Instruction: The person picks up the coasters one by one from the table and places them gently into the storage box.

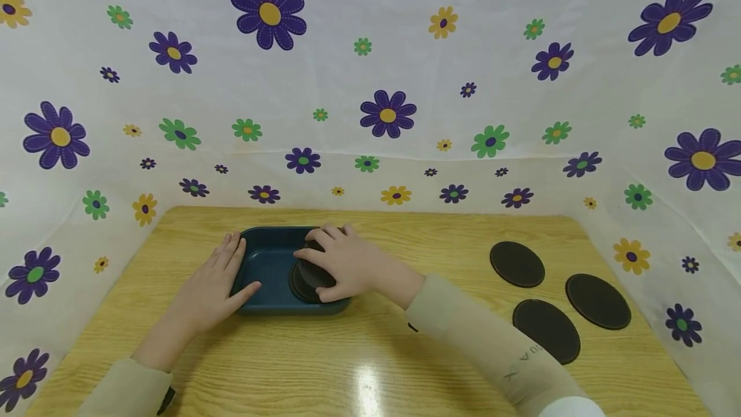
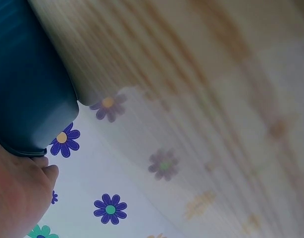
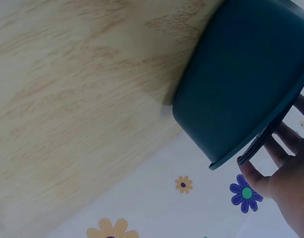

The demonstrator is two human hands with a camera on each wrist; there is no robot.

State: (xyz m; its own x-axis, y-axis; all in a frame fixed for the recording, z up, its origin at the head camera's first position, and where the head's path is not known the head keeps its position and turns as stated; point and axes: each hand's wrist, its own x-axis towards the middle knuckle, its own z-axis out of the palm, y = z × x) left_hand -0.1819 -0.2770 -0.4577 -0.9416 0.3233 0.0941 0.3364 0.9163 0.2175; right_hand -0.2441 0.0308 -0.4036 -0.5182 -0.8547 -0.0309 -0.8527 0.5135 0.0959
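A dark blue rectangular tray (image 1: 263, 275) with raised walls sits left of centre on the table. My left hand (image 1: 211, 288) rests against its left wall, fingers straight and thumb over the near rim. Over the tray's right half, my right hand (image 1: 347, 266) grips a round black disc (image 1: 312, 269) by its edges. Under that one, the edge of another black disc (image 1: 296, 285) shows on the tray floor. In the right wrist view the held disc (image 3: 261, 141) tilts close to the tray's rim, fingertips at its edge. The right hand hides part of both discs.
Three more black discs lie flat at the table's right: one farther back (image 1: 517, 264), one near the right edge (image 1: 598, 301), one partly behind the right forearm (image 1: 544, 327). A white flower-printed cloth (image 1: 324, 82) stands around the wooden table (image 1: 301, 365) at the back and sides.
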